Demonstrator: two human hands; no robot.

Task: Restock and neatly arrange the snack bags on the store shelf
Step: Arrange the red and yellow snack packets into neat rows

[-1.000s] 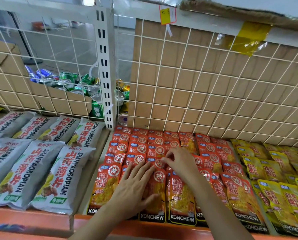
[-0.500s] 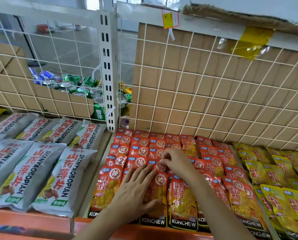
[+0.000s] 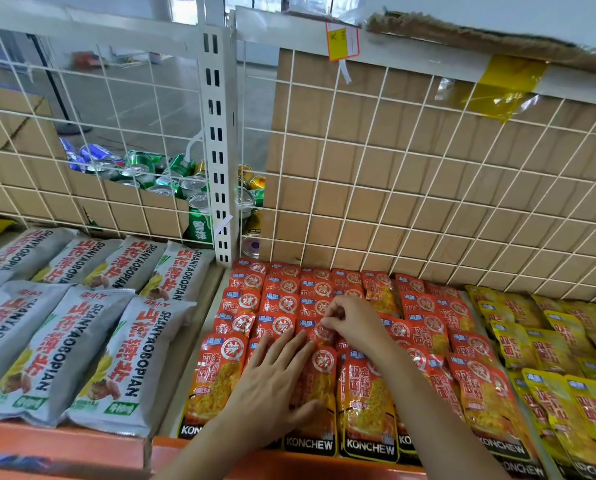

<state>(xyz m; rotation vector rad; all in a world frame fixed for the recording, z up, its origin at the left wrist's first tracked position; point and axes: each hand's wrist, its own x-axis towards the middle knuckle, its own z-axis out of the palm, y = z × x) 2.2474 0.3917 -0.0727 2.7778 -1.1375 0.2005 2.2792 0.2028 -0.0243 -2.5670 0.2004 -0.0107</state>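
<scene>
Where the red bags (image 3: 369,403) lie flat in overlapping rows on the shelf (image 3: 82,448), 1 red bag (image 3: 319,336) near the middle of them sits between both hands. The right hand (image 3: 353,322) has its fingers curled, and the fingertips (image 3: 329,315) pinch the top edge of that bag. The left hand (image 3: 272,382) lies flat just in front of it, palm down, with its fingers (image 3: 289,344) straight and a little spread. Those fingers end right at the pinched bag's lower left side. The palm presses on the front bags near the shelf edge, and the thumb points right across 1 of them.

Yellow bags (image 3: 549,403) lie in rows just to the right of the red ones. Grey bags (image 3: 123,358) lie to the left, past a thin gap. A white wire grid (image 3: 428,209) stands behind all the bags, with brown cardboard (image 3: 393,150) behind it. Drink cans (image 3: 172,178) are piled behind the grid on the left, near a white post (image 3: 218,133).
</scene>
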